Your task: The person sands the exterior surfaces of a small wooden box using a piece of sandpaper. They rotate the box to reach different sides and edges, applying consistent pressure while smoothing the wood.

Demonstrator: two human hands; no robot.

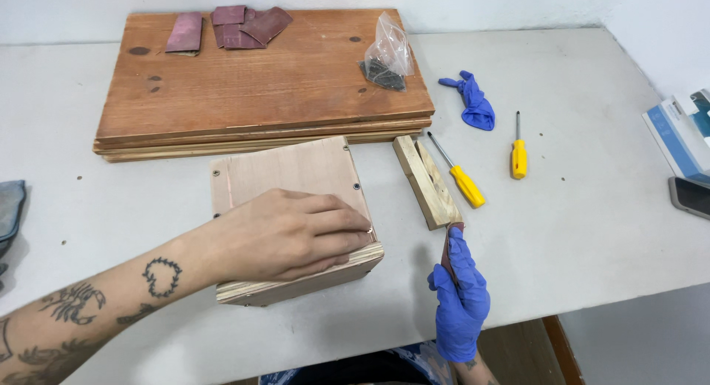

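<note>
My surface: white | 12 o'clock: stacked wooden boards with reddish sandpaper pieces and a clear bag of dark screws on top | 1 o'clock: blue glove lying loose | 2 o'clock: two yellow-handled screwdrivers, wood block touching the nearer one | 3 o'clock: phone at the edge

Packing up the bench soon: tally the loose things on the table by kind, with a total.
Yellow-handled screwdrivers: 2
Reddish-brown sandpaper pieces on the wide wooden board: 3
Crumpled blue glove: 1
Clear plastic bag of dark screws: 1
Small plywood box: 1
Short wooden slat: 1
Total: 9
</note>
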